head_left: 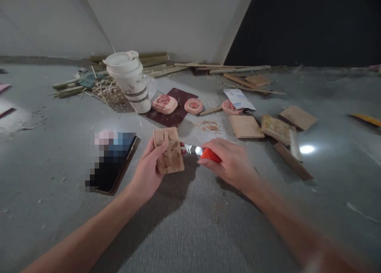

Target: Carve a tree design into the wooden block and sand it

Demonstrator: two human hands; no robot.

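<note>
My left hand point(150, 165) grips a small rectangular wooden block point(171, 161) with carved lines and shapes on its upper half. The thumb lies over the carved face, and fingertips show past the block's right edge. In my right hand point(229, 161) is a carving knife point(210, 155) with an orange-red handle. Its short metal blade points left, toward the block's right edge; I cannot tell whether the tip touches the wood. Both hands are held over the grey surface in the middle of the view.
A lidded paper cup point(127, 80) stands behind a phone point(114, 165) at left. Carved round pieces point(193, 105) and a dark red sheet point(183, 96) lie ahead, near wood shavings point(210, 125). Wooden blocks point(246, 126) lie right; bamboo strips point(160, 71) line the wall. A yellow tool point(367, 120) is far right.
</note>
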